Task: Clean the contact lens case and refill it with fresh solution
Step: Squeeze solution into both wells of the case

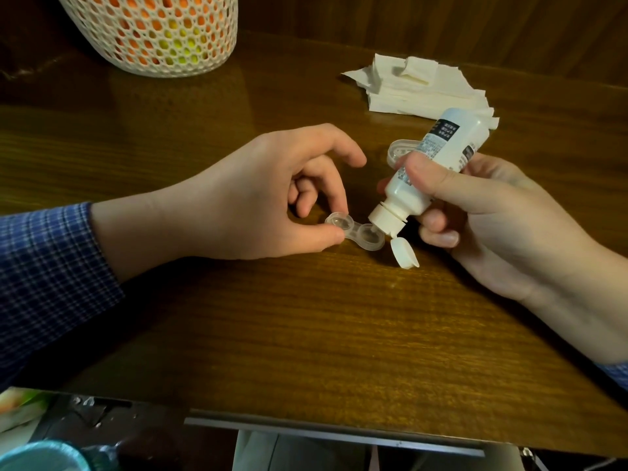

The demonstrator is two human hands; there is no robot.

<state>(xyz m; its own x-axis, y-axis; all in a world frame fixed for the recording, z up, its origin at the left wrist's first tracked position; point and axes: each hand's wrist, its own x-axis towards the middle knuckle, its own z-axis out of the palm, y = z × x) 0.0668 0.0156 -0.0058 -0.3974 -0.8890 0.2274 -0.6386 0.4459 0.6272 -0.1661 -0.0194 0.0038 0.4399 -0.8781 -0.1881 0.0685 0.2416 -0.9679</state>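
Observation:
A clear two-well contact lens case [355, 231] lies on the brown wooden table [306, 334], both wells uncovered. My left hand [258, 205] pinches its left well between thumb and forefinger. My right hand [486, 212] grips a white solution bottle [421, 175], tipped nozzle-down with the tip in the right well. The bottle's flip cap [404, 253] hangs open below the nozzle. A clear lens case lid [398, 150] lies on the table behind the bottle, partly hidden.
A stack of white paper tissues [418, 86] lies at the back right. A white mesh basket [153, 32] with orange and yellow contents stands at the back left. The table's front edge runs across the bottom, with a teal container [40, 457] below it.

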